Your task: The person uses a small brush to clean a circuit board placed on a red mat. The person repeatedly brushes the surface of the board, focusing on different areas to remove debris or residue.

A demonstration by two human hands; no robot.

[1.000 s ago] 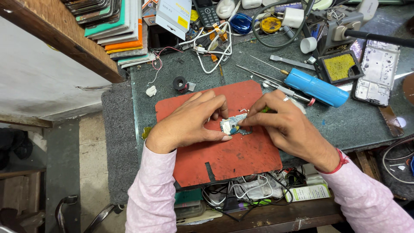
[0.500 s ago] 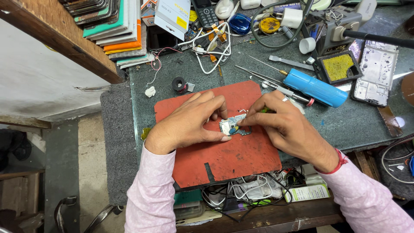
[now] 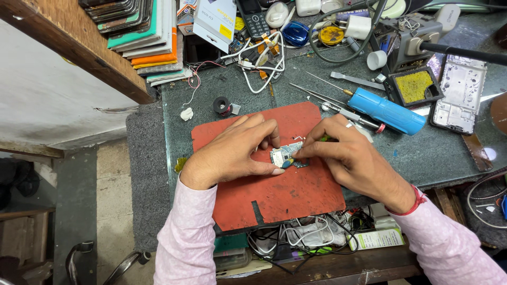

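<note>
A small circuit board (image 3: 280, 156) lies on a red work mat (image 3: 274, 195) in the middle of the bench. My left hand (image 3: 232, 150) pins the board with thumb and fingers on its left side. My right hand (image 3: 351, 158) pinches the board's right edge, and a thin green-handled tool (image 3: 322, 139) shows between its fingers, its tip hidden near the board. Both sleeves are pale pink, and a red band circles my right wrist.
A blue cylindrical tool (image 3: 387, 111), tweezers and screwdrivers (image 3: 327, 97) lie right of the mat. A soldering sponge tray (image 3: 413, 87) and a phone frame (image 3: 459, 95) sit at far right. White cables (image 3: 261, 66), a keypad phone (image 3: 253, 15) and stacked phones (image 3: 150, 37) crowd the back.
Both hands stay on the board with only slight finger shifts; nothing else has moved.
</note>
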